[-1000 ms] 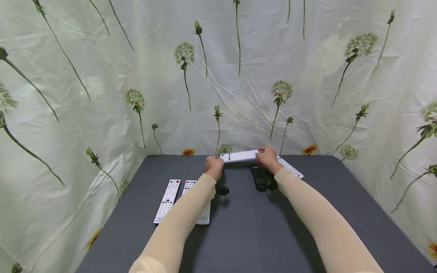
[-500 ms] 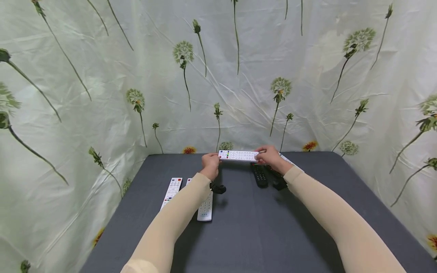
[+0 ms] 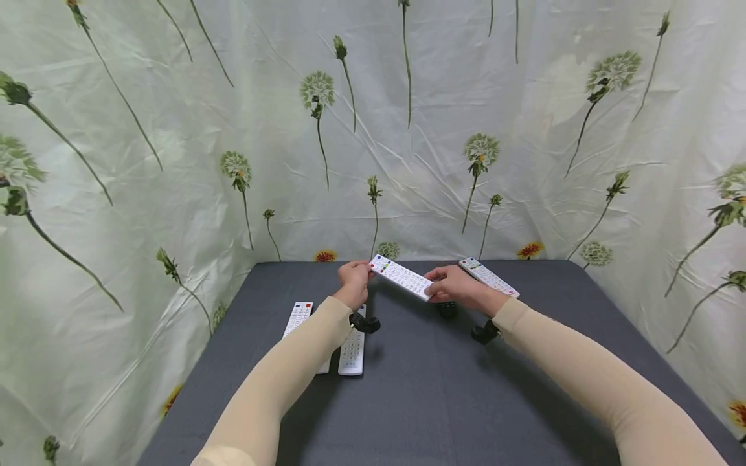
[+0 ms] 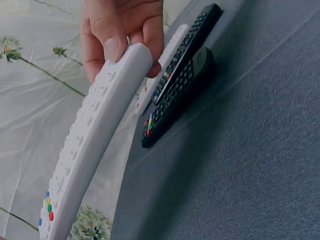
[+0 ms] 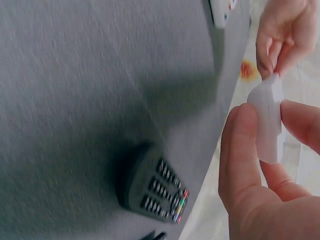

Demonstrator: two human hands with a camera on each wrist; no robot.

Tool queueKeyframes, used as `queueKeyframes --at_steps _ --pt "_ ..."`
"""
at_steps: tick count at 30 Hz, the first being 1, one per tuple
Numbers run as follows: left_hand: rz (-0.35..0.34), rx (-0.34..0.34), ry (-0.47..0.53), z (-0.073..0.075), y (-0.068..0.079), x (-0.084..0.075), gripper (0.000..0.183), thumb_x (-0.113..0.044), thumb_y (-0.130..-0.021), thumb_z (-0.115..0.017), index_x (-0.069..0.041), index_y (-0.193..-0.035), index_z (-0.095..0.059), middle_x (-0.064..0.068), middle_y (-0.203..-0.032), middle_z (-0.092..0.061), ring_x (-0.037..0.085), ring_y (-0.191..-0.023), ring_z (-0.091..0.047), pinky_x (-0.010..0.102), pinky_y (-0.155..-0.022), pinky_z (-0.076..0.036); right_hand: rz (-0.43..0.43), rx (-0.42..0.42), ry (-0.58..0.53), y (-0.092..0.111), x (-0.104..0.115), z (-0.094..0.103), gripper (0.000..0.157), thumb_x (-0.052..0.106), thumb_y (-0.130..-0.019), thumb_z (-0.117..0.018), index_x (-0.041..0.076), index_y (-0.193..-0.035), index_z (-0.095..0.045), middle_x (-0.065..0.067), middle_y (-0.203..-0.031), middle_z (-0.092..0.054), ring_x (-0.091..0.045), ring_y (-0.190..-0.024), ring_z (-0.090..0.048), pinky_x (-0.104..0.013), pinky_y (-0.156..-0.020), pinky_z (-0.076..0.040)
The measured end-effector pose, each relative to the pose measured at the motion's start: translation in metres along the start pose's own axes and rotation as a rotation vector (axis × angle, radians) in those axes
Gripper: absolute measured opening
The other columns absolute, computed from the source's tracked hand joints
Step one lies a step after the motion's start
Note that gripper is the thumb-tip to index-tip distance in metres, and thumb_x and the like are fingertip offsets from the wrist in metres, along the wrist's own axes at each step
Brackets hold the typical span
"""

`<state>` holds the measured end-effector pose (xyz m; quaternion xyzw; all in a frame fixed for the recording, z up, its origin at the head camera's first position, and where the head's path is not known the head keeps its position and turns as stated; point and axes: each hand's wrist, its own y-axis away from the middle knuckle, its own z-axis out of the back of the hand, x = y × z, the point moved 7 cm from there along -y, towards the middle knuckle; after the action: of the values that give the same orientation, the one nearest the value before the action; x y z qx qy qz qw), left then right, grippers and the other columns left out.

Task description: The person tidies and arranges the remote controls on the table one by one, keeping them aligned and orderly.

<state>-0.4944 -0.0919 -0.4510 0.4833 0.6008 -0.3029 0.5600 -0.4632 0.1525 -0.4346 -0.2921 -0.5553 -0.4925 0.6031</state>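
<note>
In the head view a white remote control [image 3: 402, 277] is held up above the far part of the table, slanting down to the right. My left hand [image 3: 353, 283] pinches its upper left end, near the coloured buttons. My right hand [image 3: 459, 285] grips the lower right end. From the left wrist, the remote's long side [image 4: 95, 130] shows, with the right hand's thumb [image 4: 112, 47] on the key face. The right wrist view looks along it end-on, fingers [image 5: 242, 150] on one side and thumb on the other; the left hand [image 5: 287, 35] is at the far end.
White remotes [image 3: 298, 317] [image 3: 352, 353] lie at left, partly behind my left forearm. Beyond my right hand lie another white remote [image 3: 488, 277] and two black remotes [image 4: 187, 52] [image 4: 175, 95], mostly hidden in the head view. A floral curtain [image 3: 408, 129] hangs behind the dark table [image 3: 408, 401].
The held remote has turned from nearly level to slanted, its right end coming down and nearer with my right hand. My left hand has shifted slightly left. Both hands keep hold.
</note>
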Motion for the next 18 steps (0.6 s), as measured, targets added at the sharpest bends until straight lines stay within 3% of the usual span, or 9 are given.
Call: queueKeyframes --at_steps 6,10,18 --pt "0.003 0.033 -0.011 0.002 0.01 0.0 0.027 0.007 -0.092 -0.061 0.005 -0.118 -0.068 0.022 -0.111 -0.063 0.037 -0.105 -0.065 0.046 -0.095 -0.051 -0.001 0.059 0.013 0.009 0.0 -0.021 0.054 -0.004 -0.089 -0.07 -0.005 -0.139 -0.051 -0.017 -0.104 -0.061 -0.021 -0.088 -0.066 -0.043 -0.087 -0.056" --pt "0.011 0.08 0.002 0.002 0.02 0.003 0.033 0.007 -0.093 -0.061 0.008 -0.126 -0.062 0.026 -0.117 -0.061 0.036 -0.102 -0.066 0.048 -0.098 -0.049 0.004 0.092 0.037 0.014 -0.002 -0.035 0.059 -0.003 -0.087 -0.072 -0.004 -0.142 -0.049 -0.017 -0.097 -0.066 -0.021 -0.084 -0.069 -0.047 -0.087 -0.056" --pt "0.018 0.195 -0.026 0.005 0.033 0.009 0.045 0.008 -0.092 -0.061 0.003 -0.136 -0.057 0.024 -0.112 -0.063 0.02 -0.077 -0.066 0.051 -0.098 -0.049 0.036 0.124 0.123 0.024 -0.007 -0.054 0.067 -0.002 -0.083 -0.075 -0.003 -0.144 -0.047 -0.015 -0.091 -0.07 -0.02 -0.08 -0.069 -0.047 -0.078 -0.058"
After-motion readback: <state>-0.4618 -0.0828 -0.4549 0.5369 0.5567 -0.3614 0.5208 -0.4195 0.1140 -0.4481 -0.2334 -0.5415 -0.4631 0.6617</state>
